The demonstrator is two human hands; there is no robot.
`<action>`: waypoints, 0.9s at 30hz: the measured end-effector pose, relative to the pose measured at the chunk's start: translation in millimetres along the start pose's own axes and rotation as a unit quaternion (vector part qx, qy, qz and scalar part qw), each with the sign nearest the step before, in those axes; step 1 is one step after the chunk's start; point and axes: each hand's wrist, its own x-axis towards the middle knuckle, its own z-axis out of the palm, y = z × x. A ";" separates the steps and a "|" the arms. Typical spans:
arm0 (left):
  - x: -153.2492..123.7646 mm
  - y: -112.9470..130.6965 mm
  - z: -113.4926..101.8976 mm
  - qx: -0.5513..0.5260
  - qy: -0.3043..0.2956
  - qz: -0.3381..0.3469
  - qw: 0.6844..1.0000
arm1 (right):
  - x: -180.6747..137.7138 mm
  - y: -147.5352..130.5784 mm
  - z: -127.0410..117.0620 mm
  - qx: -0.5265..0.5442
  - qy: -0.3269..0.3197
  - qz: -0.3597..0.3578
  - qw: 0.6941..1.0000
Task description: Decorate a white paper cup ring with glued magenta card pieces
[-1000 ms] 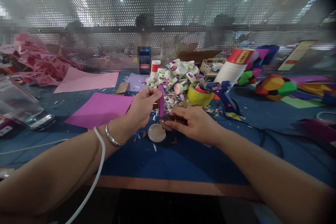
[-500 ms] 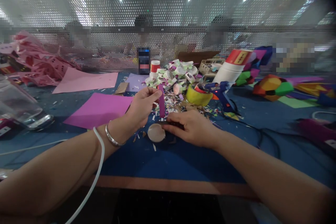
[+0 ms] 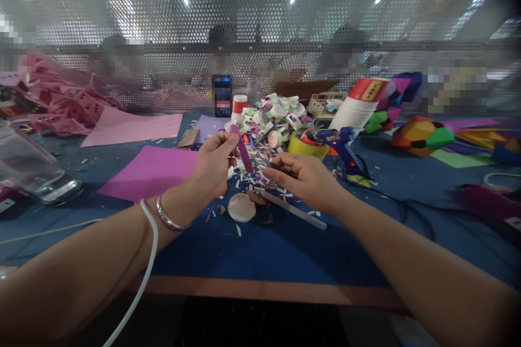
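The left hand (image 3: 214, 161) holds a purple strip (image 3: 243, 150) by its top end, pinched between thumb and finger. The strip is up over the middle of the blue worktop (image 3: 252, 252), tilted, with its low end leaning to the right. The right hand (image 3: 307, 178) is closed around a thin dark tool (image 3: 266, 164). Most of the tool is hidden by the fingers, and its tip is just beside the strip's low end; I cannot tell if they touch. Nearer the worktop's front edge lie a round white disc (image 3: 241, 207) and a long pale stick (image 3: 303, 215), with paper bits (image 3: 260, 176) all about behind them. A purple sheet (image 3: 148, 174) lies flat on the left, partly under the left arm. Toward the back edge there is a big heap of paper rings (image 3: 280, 114), with a red and white cup (image 3: 240, 105) beside it and a phone (image 3: 222, 96) standing up. Right of the heap sit a yellow roll (image 3: 307, 146) and a blue glue gun (image 3: 345, 146).
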 end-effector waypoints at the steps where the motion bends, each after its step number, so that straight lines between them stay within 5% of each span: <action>1: 0.5 0.4 0.1 -0.010 0.002 0.000 1.000 | 0.2 -0.7 0.5 0.008 -0.002 0.003 1.000; 13: -8.3 -6.2 2.9 -0.043 -0.029 -0.029 0.998 | 2.8 1.5 7.4 0.200 0.040 0.062 0.977; 27: -14.3 -4.8 4.8 -0.081 -0.072 -0.014 0.994 | 3.3 -3.1 8.3 0.232 0.006 0.072 0.970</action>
